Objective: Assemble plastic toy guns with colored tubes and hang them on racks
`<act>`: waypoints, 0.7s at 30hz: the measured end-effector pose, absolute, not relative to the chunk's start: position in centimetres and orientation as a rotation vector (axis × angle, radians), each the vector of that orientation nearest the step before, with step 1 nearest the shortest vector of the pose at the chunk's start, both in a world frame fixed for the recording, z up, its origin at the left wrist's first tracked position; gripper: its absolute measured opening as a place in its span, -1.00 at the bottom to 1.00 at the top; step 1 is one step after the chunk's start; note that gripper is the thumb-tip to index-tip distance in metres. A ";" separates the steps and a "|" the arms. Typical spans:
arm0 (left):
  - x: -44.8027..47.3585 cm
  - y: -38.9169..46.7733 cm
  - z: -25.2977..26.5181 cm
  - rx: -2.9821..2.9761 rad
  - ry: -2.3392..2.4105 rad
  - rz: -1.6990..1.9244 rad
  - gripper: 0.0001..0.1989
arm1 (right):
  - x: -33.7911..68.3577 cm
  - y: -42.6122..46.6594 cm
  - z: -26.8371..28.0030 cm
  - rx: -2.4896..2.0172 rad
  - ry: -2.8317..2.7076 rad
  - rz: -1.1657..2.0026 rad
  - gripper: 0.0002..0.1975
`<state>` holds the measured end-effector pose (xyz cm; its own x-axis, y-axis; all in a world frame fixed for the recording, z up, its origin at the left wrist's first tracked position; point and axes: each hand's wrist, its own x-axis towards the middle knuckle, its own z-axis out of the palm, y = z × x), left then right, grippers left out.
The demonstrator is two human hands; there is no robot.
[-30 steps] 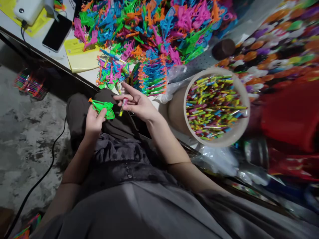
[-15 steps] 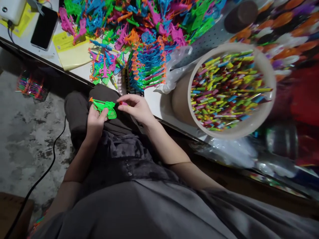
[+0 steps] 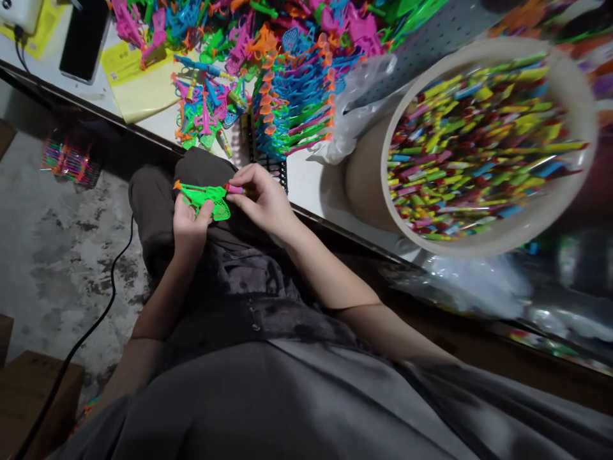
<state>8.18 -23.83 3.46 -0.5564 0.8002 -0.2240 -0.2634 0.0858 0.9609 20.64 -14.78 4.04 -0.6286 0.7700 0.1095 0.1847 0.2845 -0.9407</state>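
Note:
Over my lap, my left hand (image 3: 189,223) holds a green plastic toy gun (image 3: 216,203) with an orange tip, thumb pressed on its side. The orange end points left. My right hand (image 3: 271,201) pinches a thin wrapped stick (image 3: 235,189), pink and red, between thumb and fingers. Its red end meets the back of the toy gun; whether it has entered cannot be made out. On the table edge beyond, a row of toy guns (image 3: 297,102) in blue, green and pink stands in a black rack. A smaller heap of toy guns (image 3: 205,112) lies left of it.
At right stands a large pale bucket (image 3: 368,179) full of colourful wrapped sticks. A phone (image 3: 85,45) and yellow packet (image 3: 148,99) lie at the table's left. Below are a black cable (image 3: 113,275), a cardboard box (image 3: 41,396) and a bundle of toys (image 3: 71,156).
My right hand has brought the wrapped stick left against the back of the toy gun, and more of the stick shows. The camera view has shifted slightly, moving the bucket right and up.

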 end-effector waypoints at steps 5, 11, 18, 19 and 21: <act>8.2 -24.4 2.5 0.540 1.600 1.578 -0.49 | 20.4 -15.7 3.7 -0.835 -2.047 1.185 -0.89; 7.9 -23.9 2.2 0.617 1.599 1.619 -0.52 | 20.7 -16.8 3.5 -0.806 -2.135 1.096 -0.82; 3.7 -18.9 4.8 0.871 1.534 1.686 -0.62 | 26.0 -13.0 7.9 -0.773 -2.373 0.806 -0.70; 2.5 -17.5 5.1 0.879 1.537 1.746 -0.64 | 28.2 -11.8 8.6 -0.913 -2.357 0.701 -0.67; 0.0 -14.0 5.2 0.921 1.510 1.849 -0.64 | 33.7 -9.1 9.2 -1.306 -2.244 0.462 -0.64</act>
<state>0.02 -14.00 5.19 -0.5972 0.7874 0.1528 -0.0079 -0.1962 0.9805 33.70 -9.14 9.21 -0.4154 0.8751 0.2484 0.7057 0.4823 -0.5190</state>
